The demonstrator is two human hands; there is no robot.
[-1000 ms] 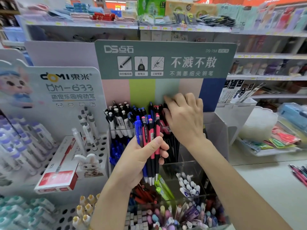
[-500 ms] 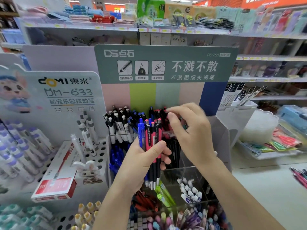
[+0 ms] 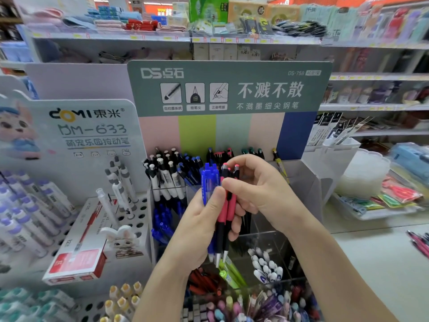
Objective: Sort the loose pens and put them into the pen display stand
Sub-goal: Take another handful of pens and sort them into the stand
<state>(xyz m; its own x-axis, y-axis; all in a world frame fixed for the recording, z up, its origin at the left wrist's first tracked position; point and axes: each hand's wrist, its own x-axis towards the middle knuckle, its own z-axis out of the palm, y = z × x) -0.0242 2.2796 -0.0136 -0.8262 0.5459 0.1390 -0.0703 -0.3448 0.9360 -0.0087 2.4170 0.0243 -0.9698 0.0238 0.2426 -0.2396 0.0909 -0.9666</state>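
Closest in, a tub of pastel pens (image 3: 241,305) crowds the bottom edge, and just behind it a clear compartment holds white-capped pens (image 3: 264,266). Now the hands: the left hand (image 3: 195,231) is wrapped round a bundle of pens (image 3: 221,228), tips pointing down and thumb pressed across the barrels, with blue pens (image 3: 209,182) on its left side and red pens (image 3: 227,205) on its right. The right hand (image 3: 264,191) meets it from the right, fingers curled, thumb and forefinger pinching the red pens near their tops. That bundle sits right in front of the pen display stand (image 3: 299,135), not in any slot. Behind the hands, the stand's compartments carry white-and-black pens (image 3: 162,180) and dark blue ones (image 3: 191,163). Off left, a red-and-white pen box (image 3: 74,259) leans on a perforated rack (image 3: 141,219), a bunny figure (image 3: 121,240) just beside it. Far back, blurred shop shelves (image 3: 209,40) run across, stacked with goods.
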